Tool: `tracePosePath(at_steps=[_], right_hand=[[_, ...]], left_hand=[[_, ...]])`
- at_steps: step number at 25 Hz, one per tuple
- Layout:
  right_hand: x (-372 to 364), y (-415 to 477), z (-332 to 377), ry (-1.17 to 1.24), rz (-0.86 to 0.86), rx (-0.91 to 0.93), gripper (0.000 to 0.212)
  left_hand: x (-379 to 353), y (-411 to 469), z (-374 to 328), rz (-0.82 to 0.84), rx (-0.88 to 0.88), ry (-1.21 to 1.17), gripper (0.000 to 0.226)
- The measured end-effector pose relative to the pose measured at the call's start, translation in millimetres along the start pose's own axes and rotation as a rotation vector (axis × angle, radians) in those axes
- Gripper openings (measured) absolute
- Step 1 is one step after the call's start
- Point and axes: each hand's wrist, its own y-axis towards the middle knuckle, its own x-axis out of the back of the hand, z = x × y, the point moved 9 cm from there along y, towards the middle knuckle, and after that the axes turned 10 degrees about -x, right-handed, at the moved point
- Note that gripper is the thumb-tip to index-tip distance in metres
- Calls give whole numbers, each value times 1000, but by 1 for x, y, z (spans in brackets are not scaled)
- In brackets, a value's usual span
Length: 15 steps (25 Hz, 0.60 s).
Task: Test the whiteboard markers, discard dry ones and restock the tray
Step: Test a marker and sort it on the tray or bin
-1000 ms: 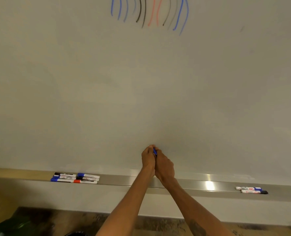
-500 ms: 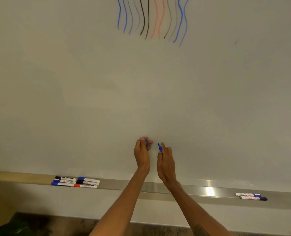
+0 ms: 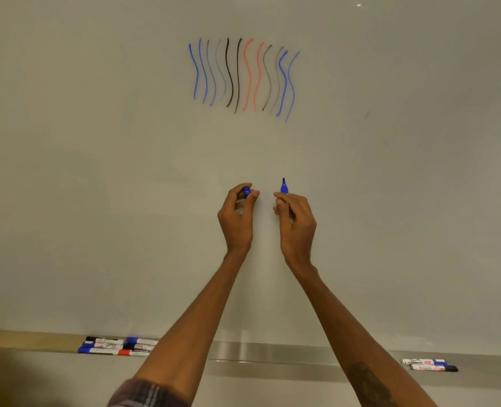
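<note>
Blue marker point(image 3: 284, 188): uncapped, tip upward, barrel grasped by the curled fingers point(image 3: 280, 198) of the right hand point(image 3: 297, 224). It is raised in front of the whiteboard point(image 3: 96, 171), well below the test lines point(image 3: 243, 74); contact with the board cannot be told.

Blue cap point(image 3: 246, 191): pinched at the fingertips of the left hand point(image 3: 237, 221), just left of the marker and apart from it.

Test lines: wavy strokes in blue, black and red, some bold, some faint, set high on the board.

Tray point(image 3: 272, 352): metal ledge along the board's lower edge. A cluster of capped markers point(image 3: 117, 346) is laid at its left end; two further markers point(image 3: 428, 365) are laid at its right end, well apart from the cluster.

Step in hand, as judged: testing. This marker is opened but not yet drawn with.

Next move, as judged: the tip is to be carried up to bare board right of the last stroke and a line drawn with steady pressure. The cap is to be held ready for recapping. The stroke's strength is then to be weighed, so that tray or discard can be decided.
</note>
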Motion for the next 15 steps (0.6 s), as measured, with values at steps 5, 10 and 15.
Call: tracePosePath(at_steps=[5,10,15], right_hand=[[23,48,36,230,2,-77,42],[33,76,59,317,25,-40,31],[40,91,65,393,9,7,26]], left_hand=[[-33,51,-56,77,-399,125,30],[-55,81,-73,126,-638,287,42],[-61,91,-54,203,-649,391,46]])
